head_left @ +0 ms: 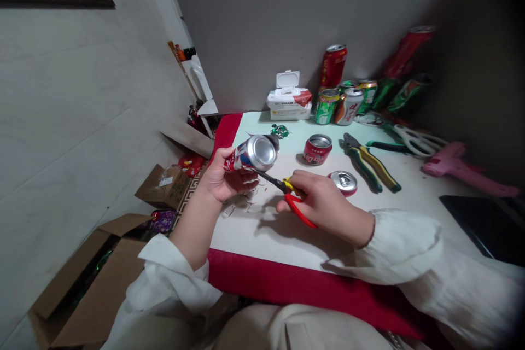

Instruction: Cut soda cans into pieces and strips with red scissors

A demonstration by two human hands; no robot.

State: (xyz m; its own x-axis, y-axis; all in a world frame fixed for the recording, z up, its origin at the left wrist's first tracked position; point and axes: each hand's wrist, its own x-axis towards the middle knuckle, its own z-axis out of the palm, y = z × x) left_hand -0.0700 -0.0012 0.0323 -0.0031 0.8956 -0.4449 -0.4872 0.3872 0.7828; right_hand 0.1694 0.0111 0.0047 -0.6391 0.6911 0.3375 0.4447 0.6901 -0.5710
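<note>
My left hand point(223, 178) is closed around a red and blue can point(241, 157), its silver base turned up toward me. Some cut sheet metal stands out dark behind that base. With my right hand point(314, 197) I grip scissors point(297, 209) with red and yellow handles. Their dark blades reach to the can's lower edge; whether they touch the metal I cannot tell. Just beyond my right hand lie a red can top point(343, 181) with its pull tab and a short red cut can section point(318, 149). Thin scraps point(250, 197) are scattered below the can.
Pliers point(367, 167) lie right of the cut pieces, near a pink glue gun point(463, 167). Several drink cans point(348, 106) and a wipes pack point(289, 104) line the back. Green bits point(279, 131) sit before the pack. Cardboard boxes point(98, 284) stand on the left floor.
</note>
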